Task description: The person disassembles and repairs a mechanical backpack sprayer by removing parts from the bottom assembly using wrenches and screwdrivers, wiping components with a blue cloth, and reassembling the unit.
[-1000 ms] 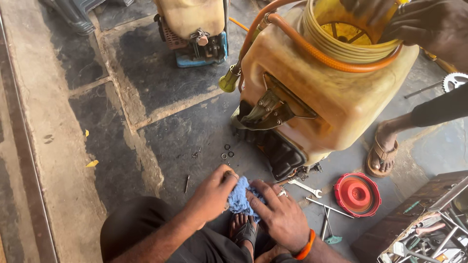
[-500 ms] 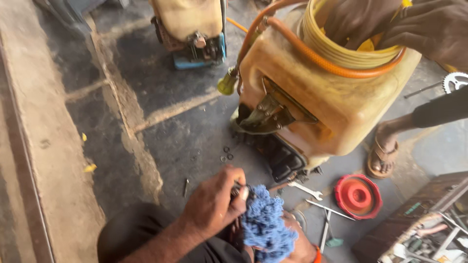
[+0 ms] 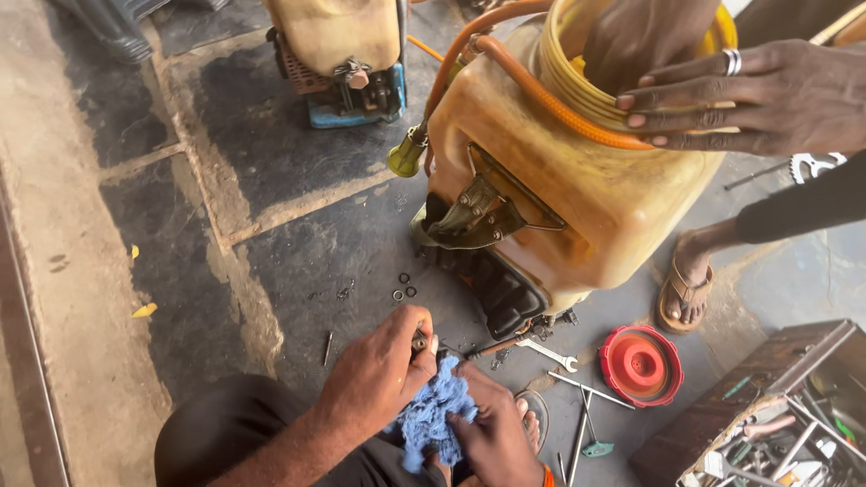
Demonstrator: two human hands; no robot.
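Note:
My left hand [image 3: 377,372] pinches a small metal part [image 3: 419,343] at its fingertips, low in the middle of the head view. Right beside it my right hand [image 3: 492,431] grips a fluffy blue rag [image 3: 435,408], pressed up against that part. Both hands are over my lap, just in front of a big yellow sprayer tank [image 3: 559,189] with an orange hose [image 3: 492,50] coiled round its top. Another person's hand [image 3: 753,95] wearing a ring rests on the tank's open mouth, and their other arm reaches down inside it.
A red round cap [image 3: 639,363], a spanner [image 3: 546,350] and loose rods lie on the stone floor to the right. Small washers [image 3: 403,287] sit near the tank's base. A tool box [image 3: 776,424] stands at the lower right, a second sprayer [image 3: 347,59] behind, and the other person's sandalled foot [image 3: 686,289].
My view has dropped and shifted. The blue rag went from being bunched between both hands to spreading out under my right hand, while my left hand brought the small part to its fingertips.

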